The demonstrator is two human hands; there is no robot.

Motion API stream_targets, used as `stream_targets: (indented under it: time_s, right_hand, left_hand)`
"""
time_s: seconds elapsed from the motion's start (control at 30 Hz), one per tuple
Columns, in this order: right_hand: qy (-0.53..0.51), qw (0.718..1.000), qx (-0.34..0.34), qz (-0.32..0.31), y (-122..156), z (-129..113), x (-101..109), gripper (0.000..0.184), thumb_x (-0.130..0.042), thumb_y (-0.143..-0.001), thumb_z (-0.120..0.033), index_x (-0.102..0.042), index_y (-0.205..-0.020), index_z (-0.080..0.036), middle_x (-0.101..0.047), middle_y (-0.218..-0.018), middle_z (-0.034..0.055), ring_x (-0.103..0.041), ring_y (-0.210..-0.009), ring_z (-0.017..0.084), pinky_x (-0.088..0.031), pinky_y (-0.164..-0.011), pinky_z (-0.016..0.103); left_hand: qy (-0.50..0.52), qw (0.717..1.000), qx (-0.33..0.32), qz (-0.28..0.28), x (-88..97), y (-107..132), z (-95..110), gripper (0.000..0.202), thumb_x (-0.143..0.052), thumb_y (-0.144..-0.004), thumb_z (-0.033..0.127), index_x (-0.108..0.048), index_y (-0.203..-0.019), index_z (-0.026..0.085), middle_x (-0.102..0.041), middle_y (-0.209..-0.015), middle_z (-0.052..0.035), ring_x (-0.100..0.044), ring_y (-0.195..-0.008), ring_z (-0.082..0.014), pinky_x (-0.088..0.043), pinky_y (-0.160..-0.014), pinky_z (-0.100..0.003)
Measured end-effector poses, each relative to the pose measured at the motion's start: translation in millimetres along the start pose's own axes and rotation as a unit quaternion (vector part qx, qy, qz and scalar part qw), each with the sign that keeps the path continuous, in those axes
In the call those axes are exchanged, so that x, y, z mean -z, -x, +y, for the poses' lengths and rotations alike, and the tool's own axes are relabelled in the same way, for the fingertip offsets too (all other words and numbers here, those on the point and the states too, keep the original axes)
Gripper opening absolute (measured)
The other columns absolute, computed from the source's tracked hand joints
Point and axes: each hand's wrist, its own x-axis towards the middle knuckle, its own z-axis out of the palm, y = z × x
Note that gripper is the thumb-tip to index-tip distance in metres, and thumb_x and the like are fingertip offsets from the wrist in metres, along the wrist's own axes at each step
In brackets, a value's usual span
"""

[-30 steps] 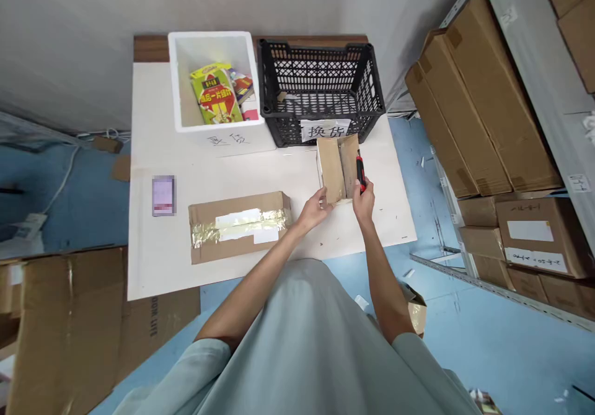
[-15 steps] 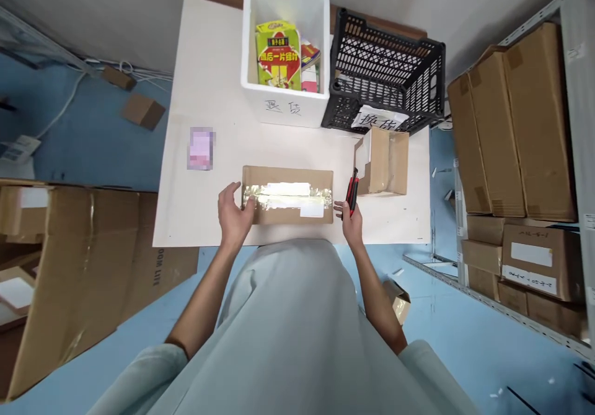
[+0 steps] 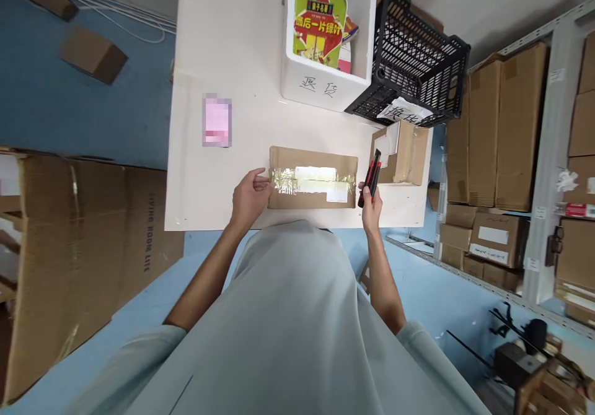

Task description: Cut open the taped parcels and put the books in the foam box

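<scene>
A long brown cardboard box (image 3: 283, 197) lies flat near the table's front edge, with shiny clear tape and white labels along its top. At its left end is my left hand (image 3: 251, 197), fingers partly bent and loosely apart, the fingertips at the box's edge; whether they press on it I cannot tell. My right hand (image 3: 373, 212) is closed around a black and red utility knife (image 3: 370, 178), held upright just off the box's right end. Whether the blade is out is too small to tell.
Behind the knife stands an opened cardboard box (image 3: 405, 155). A white foam bin (image 3: 320, 87) with colourful packs and a black plastic crate (image 3: 418, 74) stand at the back. A blurred pink item (image 3: 217, 121) lies left on the table (image 3: 195, 186). Shelves of cartons (image 3: 502, 136) line the right.
The view has shifted, so the table's things appear further right. My left hand's fingers have drawn closer together at the box's left end. The knife stays in my right hand.
</scene>
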Motion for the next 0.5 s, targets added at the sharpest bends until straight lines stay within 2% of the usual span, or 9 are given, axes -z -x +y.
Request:
stream_targets:
  time_s: [0.1,0.2,0.27,0.37,0.43,0.5]
  right_hand:
    - [-0.076,0.997,0.002,0.016,-2.5,-32.2,-10.2,0.047,-0.059,-0.103,-0.068,-0.067,-0.121,-0.026,-0.077,-0.097,0.0028,-0.077,-0.085,0.021,-0.065,-0.081,0.036]
    - [-0.080,0.994,-0.011,-0.067,-3.0,-59.3,-27.4,0.050,-0.065,-0.102,-0.075,-0.064,-0.122,-0.029,-0.068,-0.077,-0.0052,-0.070,-0.066,0.018,-0.060,-0.066,0.032]
    - [-0.041,0.990,0.003,-0.134,-2.7,-73.0,-38.1,0.055,-0.066,-0.102,-0.078,-0.065,-0.123,-0.028,-0.069,-0.075,-0.0057,-0.069,-0.063,0.018,-0.059,-0.064,0.031]
    - [0.087,0.965,0.073,-0.236,-3.9,-91.8,-48.5,0.055,-0.063,-0.108,-0.075,-0.072,-0.128,-0.025,-0.081,-0.092,0.0008,-0.074,-0.071,0.020,-0.059,-0.071,0.032]
    - [0.206,0.925,0.136,-0.289,-6.3,-106.5,-53.0,0.050,-0.059,-0.114,-0.066,-0.076,-0.136,-0.025,-0.087,-0.115,0.0062,-0.080,-0.092,0.025,-0.059,-0.083,0.034]
    - [0.314,0.873,0.182,-0.325,-9.4,-123.0,-57.7,0.046,-0.054,-0.118,-0.055,-0.076,-0.145,-0.025,-0.085,-0.135,0.0088,-0.081,-0.113,0.029,-0.056,-0.093,0.035]
  left_hand:
    - [-0.015,0.999,-0.044,-0.028,3.2,-5.4,3.0,0.051,-0.075,-0.094,0.033,-0.073,-0.145,0.025,-0.078,-0.126,-0.0086,-0.078,-0.097,-0.0229,-0.065,-0.101,-0.041]
    - [-0.022,0.996,-0.071,-0.054,6.0,-9.8,3.8,0.039,-0.071,-0.097,0.031,-0.079,-0.135,0.027,-0.073,-0.126,-0.0083,-0.077,-0.096,-0.0221,-0.064,-0.102,-0.041]
    - [-0.020,0.994,-0.069,-0.080,9.3,-13.6,1.3,0.037,-0.071,-0.097,0.031,-0.080,-0.133,0.027,-0.071,-0.123,-0.0079,-0.077,-0.097,-0.0227,-0.065,-0.102,-0.041]
    - [-0.013,0.991,-0.066,-0.117,14.5,-19.7,-4.4,0.040,-0.072,-0.097,0.031,-0.078,-0.136,0.027,-0.071,-0.119,-0.0073,-0.077,-0.099,-0.0234,-0.065,-0.101,-0.041]
    - [-0.001,0.989,-0.064,-0.130,16.3,-22.7,-7.6,0.040,-0.072,-0.096,0.030,-0.078,-0.136,0.027,-0.071,-0.118,-0.0073,-0.076,-0.100,-0.0235,-0.066,-0.101,-0.041]
    - [0.017,0.989,-0.056,-0.135,16.3,-24.0,-9.3,0.041,-0.072,-0.096,0.029,-0.077,-0.136,0.026,-0.071,-0.119,-0.0073,-0.076,-0.100,-0.0231,-0.066,-0.100,-0.041]
